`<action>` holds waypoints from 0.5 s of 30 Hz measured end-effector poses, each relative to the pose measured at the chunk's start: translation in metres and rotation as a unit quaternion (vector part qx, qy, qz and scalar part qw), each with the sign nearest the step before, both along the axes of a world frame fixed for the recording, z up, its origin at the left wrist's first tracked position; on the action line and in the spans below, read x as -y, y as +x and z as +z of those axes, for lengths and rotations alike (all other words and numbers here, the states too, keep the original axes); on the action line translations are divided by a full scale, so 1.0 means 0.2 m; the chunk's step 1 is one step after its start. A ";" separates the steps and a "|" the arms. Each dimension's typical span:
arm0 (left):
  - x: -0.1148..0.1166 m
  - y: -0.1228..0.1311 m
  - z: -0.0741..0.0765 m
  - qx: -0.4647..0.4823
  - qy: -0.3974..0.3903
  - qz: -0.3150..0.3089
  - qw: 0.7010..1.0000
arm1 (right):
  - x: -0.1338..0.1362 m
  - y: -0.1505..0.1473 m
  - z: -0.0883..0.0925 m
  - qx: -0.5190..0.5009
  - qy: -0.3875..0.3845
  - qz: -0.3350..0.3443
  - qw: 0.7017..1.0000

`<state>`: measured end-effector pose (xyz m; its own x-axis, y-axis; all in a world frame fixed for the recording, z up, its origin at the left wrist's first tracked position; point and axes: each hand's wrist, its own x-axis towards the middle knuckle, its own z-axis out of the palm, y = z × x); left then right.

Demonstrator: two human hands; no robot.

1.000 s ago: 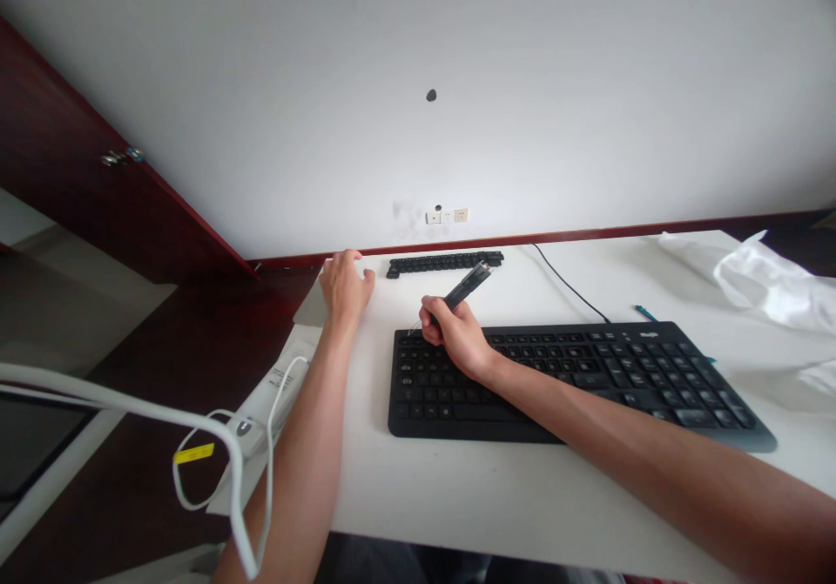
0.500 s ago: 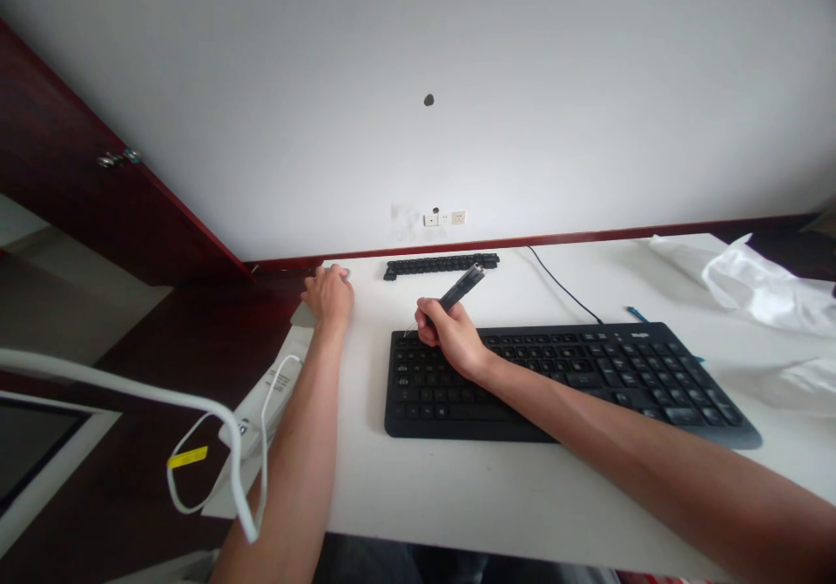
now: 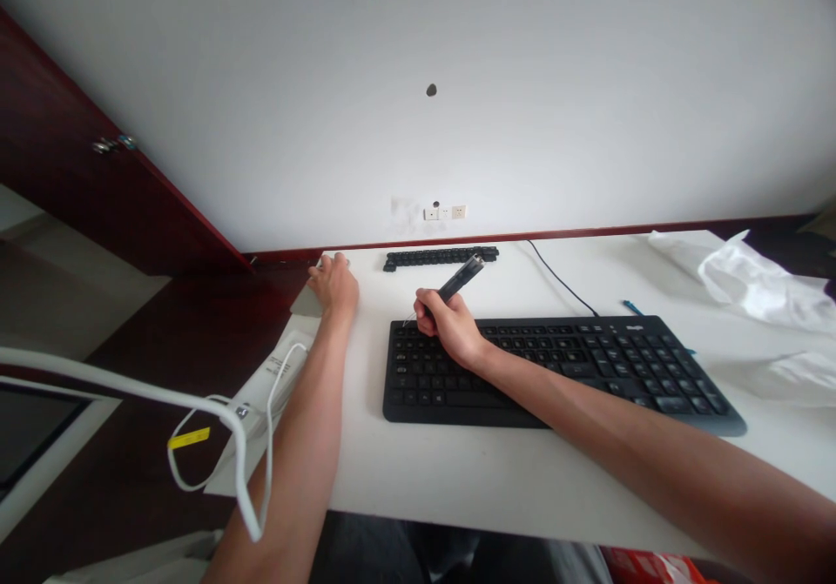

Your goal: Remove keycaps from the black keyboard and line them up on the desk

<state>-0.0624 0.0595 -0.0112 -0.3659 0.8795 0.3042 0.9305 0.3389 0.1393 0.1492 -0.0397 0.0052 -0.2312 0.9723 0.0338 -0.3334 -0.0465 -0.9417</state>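
Note:
My right hand is closed round a black keycap puller with a silver end pointing up and away. Its thin wire prongs reach down at the top left corner of a black keyboard. My right forearm crosses over the keyboard's keys. At the far left corner of the white table, my left hand has its fingers bent round something small and pale, mostly hidden. Black keycaps lie in rows at the table's back edge, between the two hands and the wall.
A black cable runs from the keyboard to the back edge. White plastic bags lie at the right, near a thin blue stick. At the left, a white cable with a yellow tag hangs before a white power strip.
The view has shifted slightly. My left hand's fingers have moved a little on the small pale thing. My right hand keeps hold of the keycap puller at the same corner.

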 end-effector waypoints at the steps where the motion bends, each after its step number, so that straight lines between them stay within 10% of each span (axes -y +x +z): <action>1: 0.00 0.00 0.00 -0.001 0.002 0.000 1.000 | 0.00 0.00 0.00 0.000 0.001 0.000 1.000; 15: 0.02 -0.03 -0.03 0.025 0.039 -0.014 0.999 | 0.05 0.03 0.05 0.095 0.047 0.045 0.993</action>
